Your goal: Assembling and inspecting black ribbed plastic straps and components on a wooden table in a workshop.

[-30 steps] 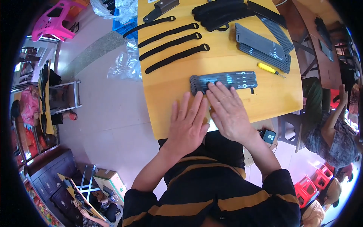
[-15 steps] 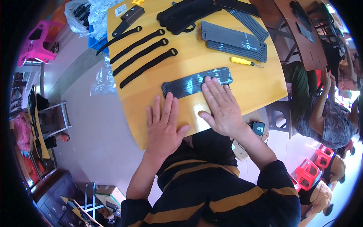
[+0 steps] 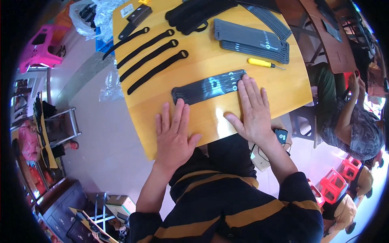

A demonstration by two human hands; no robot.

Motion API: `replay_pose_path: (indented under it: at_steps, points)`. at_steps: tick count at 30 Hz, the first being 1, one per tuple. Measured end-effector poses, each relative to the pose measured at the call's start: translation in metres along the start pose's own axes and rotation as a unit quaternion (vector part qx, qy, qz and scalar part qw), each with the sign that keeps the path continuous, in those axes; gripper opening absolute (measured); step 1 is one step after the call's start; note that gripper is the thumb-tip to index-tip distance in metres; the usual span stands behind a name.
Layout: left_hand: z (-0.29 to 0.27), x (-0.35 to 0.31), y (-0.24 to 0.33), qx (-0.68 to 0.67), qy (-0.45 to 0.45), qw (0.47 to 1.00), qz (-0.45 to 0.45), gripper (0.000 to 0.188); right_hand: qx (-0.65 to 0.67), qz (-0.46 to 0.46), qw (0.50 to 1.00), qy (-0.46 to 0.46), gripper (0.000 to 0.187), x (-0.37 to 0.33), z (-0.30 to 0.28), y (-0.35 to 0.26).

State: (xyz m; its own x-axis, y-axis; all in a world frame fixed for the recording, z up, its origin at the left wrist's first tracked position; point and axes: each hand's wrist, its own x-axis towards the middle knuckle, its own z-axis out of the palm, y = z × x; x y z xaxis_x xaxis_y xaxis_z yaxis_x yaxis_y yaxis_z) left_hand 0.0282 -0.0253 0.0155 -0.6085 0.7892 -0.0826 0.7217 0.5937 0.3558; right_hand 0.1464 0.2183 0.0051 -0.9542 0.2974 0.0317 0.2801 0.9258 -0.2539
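A fanned stack of dark grey printed strips [image 3: 208, 86] lies flat on the yellow wooden table [image 3: 194, 125] in front of me. My left hand [image 3: 173, 131] rests open, its fingertips touching the stack's left end. At the other end, my right hand [image 3: 254, 109] is flat with fingers stretched, the tips against the stack's right edge. Neither hand holds anything. Several black straps with looped ends [image 3: 159, 72] lie side by side at the left. Beyond my right hand is a yellow-handled screwdriver [image 3: 261, 62].
A larger stack of grey strips [image 3: 251, 38] sits at the back right, near black fabric pouches [image 3: 194, 15]. A dark brown case [image 3: 139, 16] is at the far left corner. Another person [image 3: 352, 117] sits at the right; red stools [image 3: 333, 185] stand behind.
My right hand has slid right, off the top of the strips to their right end. My left hand stays at the left end. The view has shifted slightly.
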Motion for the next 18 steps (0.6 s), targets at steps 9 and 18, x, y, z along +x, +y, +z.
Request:
replay_pose_path:
  at_steps: [9,18]
  points:
    - [0.002,-0.002,0.001,-0.032,0.015,0.999,-0.004,0.085,-0.031,0.013,0.999,0.018,0.094,-0.005,0.008,0.004]
    - [0.012,-0.021,-0.017,0.004,0.081,0.997,-0.006,0.087,-0.027,-0.011,0.998,0.050,0.091,-0.001,0.008,0.002]
